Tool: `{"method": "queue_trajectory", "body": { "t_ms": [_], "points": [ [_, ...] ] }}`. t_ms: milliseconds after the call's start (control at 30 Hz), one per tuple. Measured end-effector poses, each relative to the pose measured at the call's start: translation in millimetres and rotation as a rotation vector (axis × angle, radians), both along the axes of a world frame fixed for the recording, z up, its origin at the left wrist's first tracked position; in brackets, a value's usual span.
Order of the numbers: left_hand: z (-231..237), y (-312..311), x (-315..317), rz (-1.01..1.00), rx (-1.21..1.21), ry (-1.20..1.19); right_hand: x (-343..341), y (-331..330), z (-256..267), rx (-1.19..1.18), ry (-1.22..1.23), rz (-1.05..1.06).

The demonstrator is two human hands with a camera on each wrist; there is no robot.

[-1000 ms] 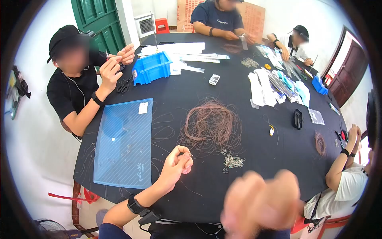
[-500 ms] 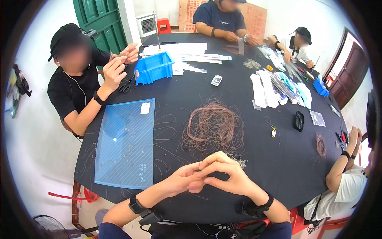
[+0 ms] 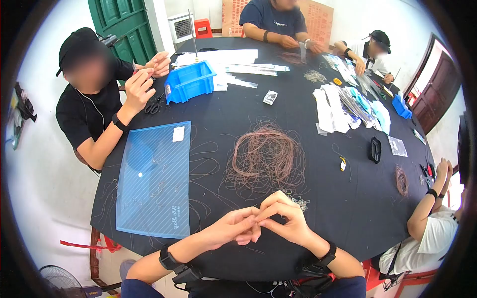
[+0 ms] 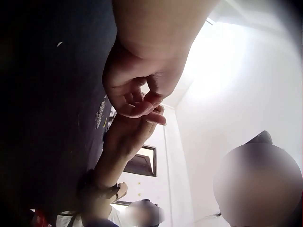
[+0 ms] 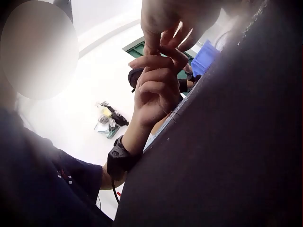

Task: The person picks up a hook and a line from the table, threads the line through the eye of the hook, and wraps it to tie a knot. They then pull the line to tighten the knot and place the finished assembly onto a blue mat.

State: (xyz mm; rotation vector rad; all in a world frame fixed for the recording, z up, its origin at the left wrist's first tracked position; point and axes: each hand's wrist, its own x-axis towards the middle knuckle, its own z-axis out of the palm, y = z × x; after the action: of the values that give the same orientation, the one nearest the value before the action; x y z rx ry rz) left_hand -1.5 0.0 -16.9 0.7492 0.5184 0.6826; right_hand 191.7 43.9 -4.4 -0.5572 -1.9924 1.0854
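Note:
In the head view my left hand (image 3: 231, 229) and right hand (image 3: 287, 221) meet at the fingertips above the near table edge. Thumb and forefinger of each come together at one spot; whatever is pinched there is too small or covered to make out. The left wrist view has the left hand (image 4: 142, 78) with curled fingers, touching the right hand (image 4: 127, 137). From the right wrist, the right hand (image 5: 182, 19) is above the left hand (image 5: 156, 90). Small metal hooks (image 3: 299, 201) lie partly behind the right hand, and a coil of brown line (image 3: 242, 149) lies beyond.
A blue file bag (image 3: 154, 198) with thin line loops is left of my hands. Farther off are a blue bin (image 3: 191, 85), a small box (image 3: 270, 97), white strips (image 3: 325, 107) and a black tray (image 3: 375, 149). Several people sit around the black table (image 3: 328, 218).
My right hand, blurred and close to the camera a second ago, has come down and left to the left hand. The small shiny piece at the left fingertips is now hidden.

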Motion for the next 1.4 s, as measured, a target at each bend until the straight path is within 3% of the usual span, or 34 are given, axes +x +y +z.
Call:
{"method": "queue_trajectory", "body": {
  "t_ms": [200,300,500,800,1100,1200,1400],
  "points": [
    [-2,-1,3,0.176,0.048,0.145,-4,4,-2,0.145,0.014,-0.105],
    [-5,2,-5,0.125,0.017,0.151,-3,1,-3,0.043,-0.020,-0.145],
    [3,-1,-3,0.186,0.175,0.355,-2,3,-10,0.064,-0.034,-0.196],
    [7,0,-1,0.403,0.229,0.414,-3,2,-17,-0.059,0.005,-0.192],
    [0,0,-2,0.388,0.321,0.432,-3,-1,-18,-0.142,0.085,-0.263],
    [5,-1,-5,0.457,0.038,0.262,-3,0,-14,-0.017,-0.015,-0.258],
    [-5,-1,1,0.436,0.335,0.484,-4,2,-9,0.136,-0.046,-0.180]
  ]
}}
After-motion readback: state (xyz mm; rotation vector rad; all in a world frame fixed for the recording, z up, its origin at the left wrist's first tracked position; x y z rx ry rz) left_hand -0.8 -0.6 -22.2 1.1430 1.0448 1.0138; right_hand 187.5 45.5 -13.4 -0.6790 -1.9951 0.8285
